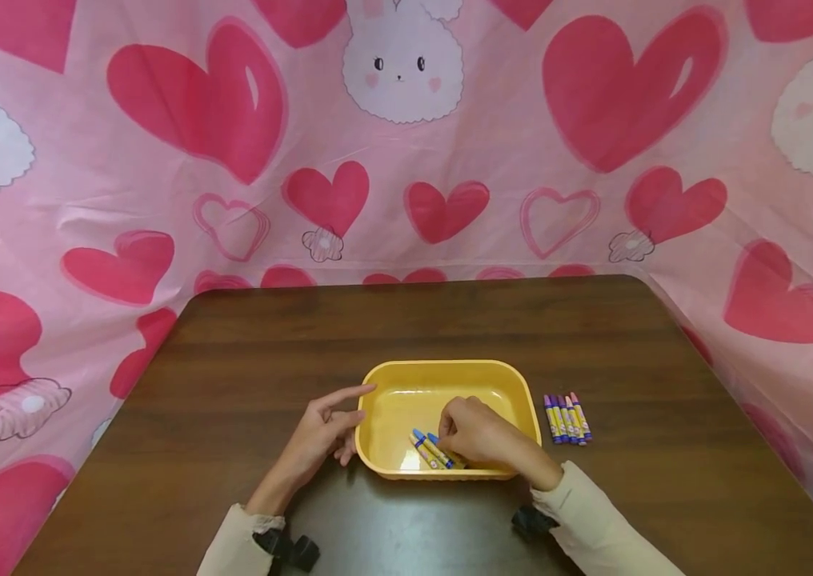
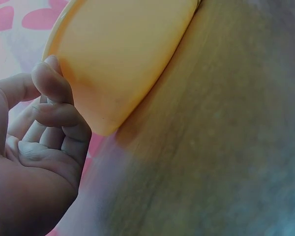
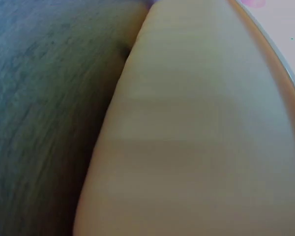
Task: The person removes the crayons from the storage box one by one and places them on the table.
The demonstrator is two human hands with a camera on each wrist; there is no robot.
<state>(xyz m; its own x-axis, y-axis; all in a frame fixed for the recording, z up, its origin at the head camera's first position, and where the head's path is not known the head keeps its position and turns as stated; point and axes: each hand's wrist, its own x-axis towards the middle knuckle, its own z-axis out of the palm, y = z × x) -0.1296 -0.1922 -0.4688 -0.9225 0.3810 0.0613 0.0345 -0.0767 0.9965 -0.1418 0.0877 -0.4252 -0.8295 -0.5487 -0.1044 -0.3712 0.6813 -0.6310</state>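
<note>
A yellow plastic tray (image 1: 392, 400) sits on the table. At its left end, my left hand (image 1: 320, 436) holds the rim, index finger reaching over the edge and thumb against the side. The left wrist view shows this hand (image 2: 44, 128) with its other fingers curled beside the tray's outer wall (image 2: 123, 54). Inside the tray lie several crayons (image 1: 430, 450) in yellow wrappers, some with blue tips. My right hand (image 1: 478, 432) reaches in over them, fingers bent downward. Its fingertips are hidden, and the right wrist view shows only the tray's side wall (image 3: 187, 123).
Just right of the tray, several crayons (image 1: 568, 418) with purple, pink and orange tips lie side by side in a row. The brown wooden table (image 1: 270, 344) reaches back to a pink cloth (image 1: 392, 144) printed with hearts and rabbits. Black straps circle both sleeved wrists.
</note>
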